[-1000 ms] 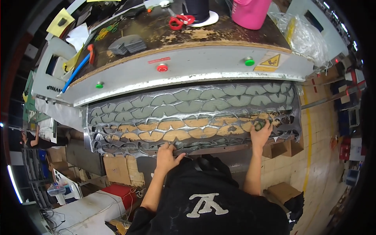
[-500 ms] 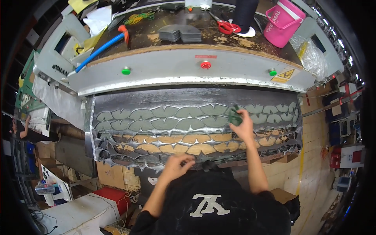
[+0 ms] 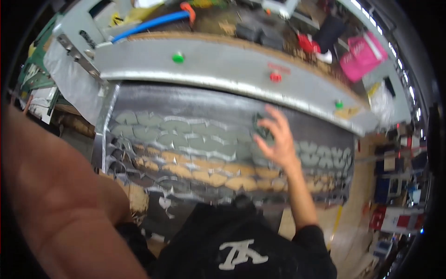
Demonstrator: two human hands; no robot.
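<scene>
Small dark-green curved piece [image 3: 257, 123] by right hand [image 3: 281, 143], fingers curved; grip blurred, can't tell. Left hand [image 3: 51, 186] smeared, state unclear. Piece probably light, stiff; pinch edges.

Dark grey sheet [image 3: 195, 102] patterned with rows of grey-green half-moons [image 3: 223, 149], tan board [image 3: 204, 176], dark green piece [image 3: 258, 123], silver-grey machine front [image 3: 223, 60], green button [image 3: 178, 57], red button [image 3: 275, 76], pink bucket [image 3: 364, 58], black shirt [image 3: 195, 246].

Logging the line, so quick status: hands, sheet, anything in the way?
Right hand over part-cut grey sheet, dark green piece at fingertips, grip blurred. Left arm close to camera, hand unclear, blocking lower-left view.
</scene>
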